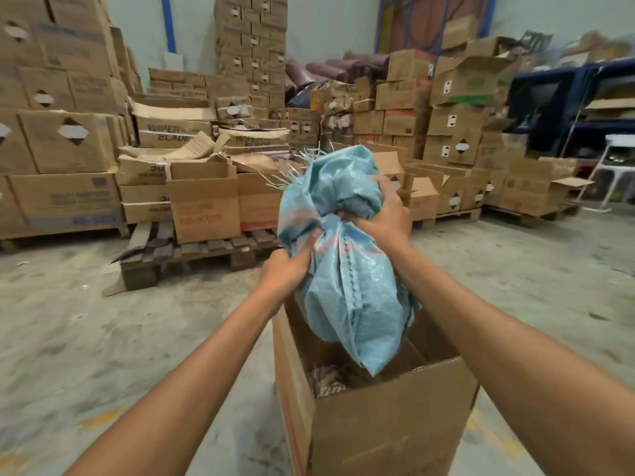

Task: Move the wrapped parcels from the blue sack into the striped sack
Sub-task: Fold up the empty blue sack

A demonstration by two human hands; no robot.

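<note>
Up high, blue sack (343, 269) (bunched), left hand (287, 269), right hand (381, 218) gripping.

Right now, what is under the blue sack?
An open cardboard box stands under the blue sack, which the left hand and right hand grip. Pale scraps show inside it; the sack hides the rest.

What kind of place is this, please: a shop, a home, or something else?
Probably a warehouse or storeroom. Stacked cardboard cartons fill the back, some stand on wooden pallets, and the floor is bare concrete. The left hand and right hand grip a blue sack.
</note>
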